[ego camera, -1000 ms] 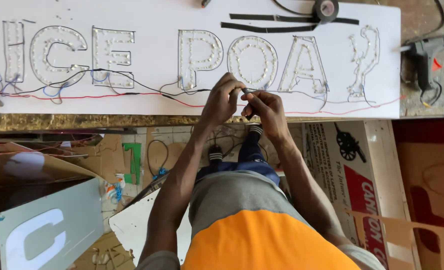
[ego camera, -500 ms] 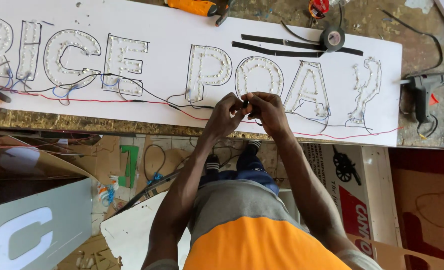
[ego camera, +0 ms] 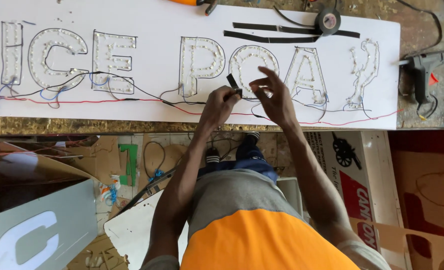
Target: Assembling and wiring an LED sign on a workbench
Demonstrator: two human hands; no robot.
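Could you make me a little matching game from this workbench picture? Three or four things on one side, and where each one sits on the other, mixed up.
Things:
1. roll of black tape
2. glue gun
3. short piece of black tape
4. red wire

Places:
A. on the bare bench, right of the white board
B. pinched in the left hand
C. running along the board's near edge
D. at the board's far edge, beside two long tape strips

Pairs: 1-D, 2-A, 3-B, 4-C
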